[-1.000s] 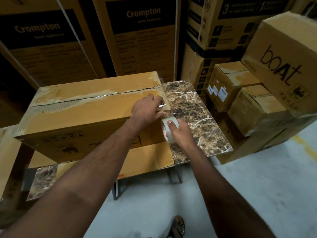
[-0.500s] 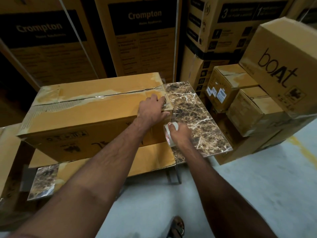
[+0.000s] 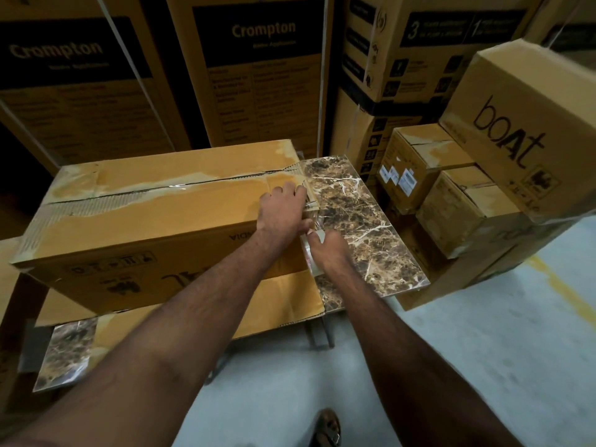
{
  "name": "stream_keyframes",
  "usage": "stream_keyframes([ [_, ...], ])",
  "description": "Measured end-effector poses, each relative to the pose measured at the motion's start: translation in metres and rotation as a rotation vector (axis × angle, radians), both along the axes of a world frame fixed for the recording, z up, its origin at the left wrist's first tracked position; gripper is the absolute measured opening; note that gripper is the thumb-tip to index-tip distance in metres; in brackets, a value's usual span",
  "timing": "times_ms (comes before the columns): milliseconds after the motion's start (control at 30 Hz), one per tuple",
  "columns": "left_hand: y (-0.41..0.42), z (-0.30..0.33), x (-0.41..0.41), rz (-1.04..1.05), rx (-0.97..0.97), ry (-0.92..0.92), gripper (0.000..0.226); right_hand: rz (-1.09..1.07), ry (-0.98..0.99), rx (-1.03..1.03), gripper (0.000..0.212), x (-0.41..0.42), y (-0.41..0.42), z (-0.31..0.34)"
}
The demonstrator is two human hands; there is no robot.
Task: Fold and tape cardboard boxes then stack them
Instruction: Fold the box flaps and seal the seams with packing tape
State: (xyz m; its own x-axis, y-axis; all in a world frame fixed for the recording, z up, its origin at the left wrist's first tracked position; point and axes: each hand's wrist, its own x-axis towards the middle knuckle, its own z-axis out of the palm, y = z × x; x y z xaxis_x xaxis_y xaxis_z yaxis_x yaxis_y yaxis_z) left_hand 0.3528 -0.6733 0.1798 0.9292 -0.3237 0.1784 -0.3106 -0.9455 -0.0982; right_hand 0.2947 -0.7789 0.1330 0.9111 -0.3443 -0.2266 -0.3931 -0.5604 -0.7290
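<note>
Cardboard box (image 3: 154,221) sits mid-frame on the marble bench (image 3: 364,227). My left hand (image 3: 280,214) presses the tape end at its right edge; my right hand (image 3: 329,250) has fingers curled round the tape roll (image 3: 311,253). Best to keep tension, pull straight down, then tear.
</note>
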Motion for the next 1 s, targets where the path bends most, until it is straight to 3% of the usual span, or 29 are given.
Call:
stream_keyframes([
  [133, 0.011, -0.004, 0.006, -0.094, -0.208, 0.064, 0.059, 0.010, 0.029, 0.063, 0.063, -0.005, -0.007, -0.006],
  [233, 0.026, 0.003, 0.014, -0.198, -0.473, 0.239, 0.037, -0.086, -0.049, -0.074, 0.074, -0.014, -0.007, 0.000],
  [300, 0.031, 0.012, 0.010, -0.180, -0.767, 0.363, 0.035, -0.113, -0.269, -0.108, 0.047, -0.016, -0.009, 0.010],
  [367, 0.029, 0.026, -0.005, -0.152, -1.084, 0.530, 0.041, -0.031, -0.419, 0.009, 0.021, -0.016, -0.011, 0.025],
  [467, 0.020, 0.036, -0.024, -0.140, -1.319, 0.752, 0.061, 0.117, -0.398, 0.390, 0.019, -0.017, -0.008, 0.047],
  [600, 0.011, 0.048, -0.037, -0.144, -1.384, 0.829, 0.071, 0.221, -0.191, 0.965, 0.016, -0.028, -0.013, 0.071],
  [667, 0.013, 0.053, -0.043, -0.148, -1.375, 0.818, 0.073, 0.281, -0.111, 1.143, 0.018, -0.034, -0.021, 0.079],
  [867, 0.008, 0.047, -0.054, -0.127, -1.441, 0.756, 0.078, 0.392, 0.013, 1.202, 0.047, -0.050, -0.037, 0.088],
  [1000, -0.009, 0.035, -0.071, -0.132, -1.469, 0.747, 0.077, 0.390, 0.067, 1.206, 0.053, -0.061, -0.041, 0.079],
])
